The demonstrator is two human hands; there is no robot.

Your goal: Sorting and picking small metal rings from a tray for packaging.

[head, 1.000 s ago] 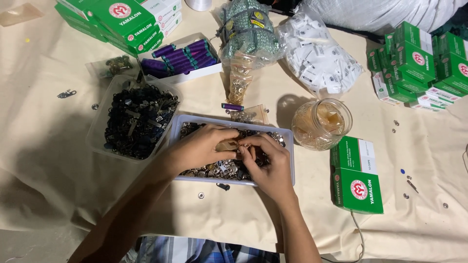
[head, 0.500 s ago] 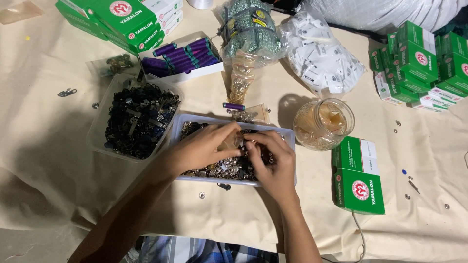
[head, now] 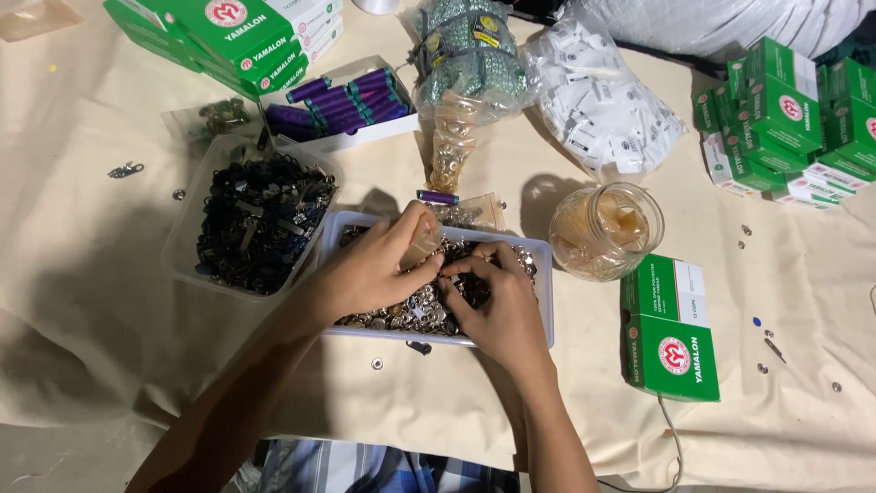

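My left hand (head: pixel 379 269) and right hand (head: pixel 497 306) sit inside the clear tray (head: pixel 546 292) of metal snaps (head: pixel 401 315), fingertips pinched together on a small piece. Dark-clip tub (head: pixel 182 246) crowds left, glass jar (head: pixel 607 228) right; bare cloth (head: pixel 438 402) nearer me.

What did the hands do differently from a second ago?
Very little. The left hand and right hand stay together over the tray of small metal pieces; the left fingers have shifted slightly, pinching a small clear bag. The tub of dark parts, glass jar and green boxes have not moved.
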